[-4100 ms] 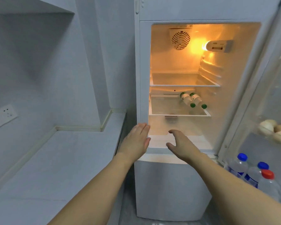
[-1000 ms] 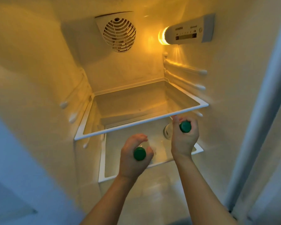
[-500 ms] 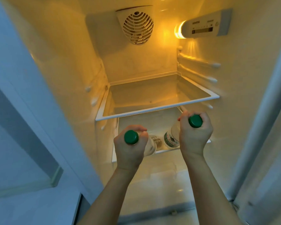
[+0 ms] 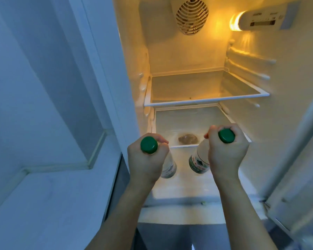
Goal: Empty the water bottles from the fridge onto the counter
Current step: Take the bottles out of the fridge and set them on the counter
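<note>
Each hand is wrapped tight around a green-capped water bottle, left hand and right hand, just outside the fridge with the desk at left; likely heavy, slick, firmest gripped at the neck.

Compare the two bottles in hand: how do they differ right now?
The left bottle sits lower and nearer the counter, while the right bottle is higher, in front of the lower shelf. The right bottle shows a green and red label; the left bottle's label looks pale and is mostly hidden behind the left hand. Both have green caps, clear bodies, point away from the camera, and are gripped near the neck, the other by the right hand.
</note>
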Tool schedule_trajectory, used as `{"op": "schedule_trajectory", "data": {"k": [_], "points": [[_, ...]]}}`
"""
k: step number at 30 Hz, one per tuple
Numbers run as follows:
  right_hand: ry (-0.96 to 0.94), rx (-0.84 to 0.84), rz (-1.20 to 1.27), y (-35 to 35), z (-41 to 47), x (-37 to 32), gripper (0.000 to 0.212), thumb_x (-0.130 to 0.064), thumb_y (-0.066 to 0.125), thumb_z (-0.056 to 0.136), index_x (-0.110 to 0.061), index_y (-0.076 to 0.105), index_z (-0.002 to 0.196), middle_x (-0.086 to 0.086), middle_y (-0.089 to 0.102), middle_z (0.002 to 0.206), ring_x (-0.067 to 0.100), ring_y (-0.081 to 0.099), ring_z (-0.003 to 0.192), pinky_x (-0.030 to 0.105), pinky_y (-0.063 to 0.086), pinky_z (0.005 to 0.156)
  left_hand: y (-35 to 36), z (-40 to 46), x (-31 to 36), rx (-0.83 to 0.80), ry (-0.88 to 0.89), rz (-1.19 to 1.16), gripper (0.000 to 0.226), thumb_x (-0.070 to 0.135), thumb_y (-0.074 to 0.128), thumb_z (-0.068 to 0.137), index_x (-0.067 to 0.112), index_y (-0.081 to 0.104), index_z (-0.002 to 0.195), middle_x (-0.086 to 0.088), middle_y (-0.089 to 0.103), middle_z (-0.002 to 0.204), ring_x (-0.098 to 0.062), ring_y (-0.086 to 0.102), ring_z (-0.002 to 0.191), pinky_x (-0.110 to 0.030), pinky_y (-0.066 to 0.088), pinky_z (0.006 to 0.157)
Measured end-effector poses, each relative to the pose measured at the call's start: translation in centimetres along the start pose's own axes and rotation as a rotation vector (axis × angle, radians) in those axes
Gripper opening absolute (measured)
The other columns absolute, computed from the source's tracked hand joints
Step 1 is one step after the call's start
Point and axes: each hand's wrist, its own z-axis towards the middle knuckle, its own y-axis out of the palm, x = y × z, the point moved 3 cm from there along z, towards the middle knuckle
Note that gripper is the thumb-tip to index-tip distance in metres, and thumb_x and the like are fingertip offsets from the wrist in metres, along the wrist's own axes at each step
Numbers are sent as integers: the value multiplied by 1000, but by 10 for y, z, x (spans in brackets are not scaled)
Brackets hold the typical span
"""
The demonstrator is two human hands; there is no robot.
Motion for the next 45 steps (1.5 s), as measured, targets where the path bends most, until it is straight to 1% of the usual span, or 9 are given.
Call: {"op": "schedule_trajectory", "data": {"k": [6, 15, 19, 24, 28, 32, 36, 40, 45], "points": [[36, -126, 14, -1, -52, -18, 25, -4, 65, 80, -20, 53, 65, -7, 64, 56, 10, 61, 57, 16, 45, 59, -44, -33, -8, 13, -107, 3, 13, 15, 60, 63, 11, 71, 66, 2, 69, 65, -3, 60, 62, -11, 45, 59], [47, -427, 3, 19, -117, -28, 23, -19, 65, 83, -6, 54, 67, 1, 63, 59, 18, 60, 61, 38, 50, 67, -107, -81, -12, 113, -222, 141, 16, 19, 58, 64, 5, 66, 64, -14, 62, 63, -20, 53, 59, -22, 43, 55], [8, -589, 39, 36, -133, -40, 28, -23, 65, 89, -8, 57, 67, -1, 64, 58, 19, 59, 61, 36, 50, 64, -131, -94, -9, 250, -244, 222, 23, 21, 59, 66, -2, 62, 66, -24, 59, 68, -32, 54, 64, -35, 44, 58], [38, -784, 109, 55, -157, -41, 25, -28, 64, 84, -12, 55, 66, 11, 62, 61, 30, 58, 62, 43, 50, 62, -156, -121, -2, 407, -310, 283, 23, 18, 59, 66, -5, 60, 67, -26, 57, 70, -18, 49, 61, -28, 39, 57], [61, -958, 165, 60, -195, -42, 25, -15, 66, 87, -6, 57, 65, -5, 62, 55, 10, 55, 54, 29, 46, 58, -178, -163, 1, 557, -391, 352, 23, 20, 59, 66, -3, 61, 67, -23, 61, 71, -17, 51, 63, -29, 41, 59], [132, -1132, 239, 59, -242, -57, 25, -15, 64, 88, -3, 58, 67, -5, 64, 56, 6, 56, 56, 21, 44, 61, -202, -210, 15, 699, -443, 417, 20, 20, 59, 64, 1, 64, 67, -18, 66, 71, -30, 59, 70, -30, 44, 57], [193, -1346, 333, 42, -300, -94, 24, -16, 64, 88, -2, 57, 70, -5, 66, 57, 2, 56, 56, 14, 43, 60, -237, -267, 46, 891, -436, 501, 33, 27, 58, 62, -5, 62, 68, -25, 63, 73, -30, 56, 65, -44, 49, 61], [218, -1436, 422, 28, -337, -124, 25, -13, 65, 87, -2, 55, 68, 1, 66, 55, 7, 57, 56, 18, 44, 60, -257, -303, 72, 954, -417, 538, 44, 36, 55, 56, -6, 62, 68, -27, 63, 73, -34, 59, 67, -48, 50, 64], [205, -1585, 510, -14, -405, -171, 26, -12, 64, 87, -3, 53, 65, 1, 65, 54, 12, 58, 57, 22, 46, 63, -290, -382, 118, 1101, -422, 633, 30, 24, 58, 65, -5, 63, 66, -27, 62, 71, -36, 60, 68, -47, 51, 65]]}}
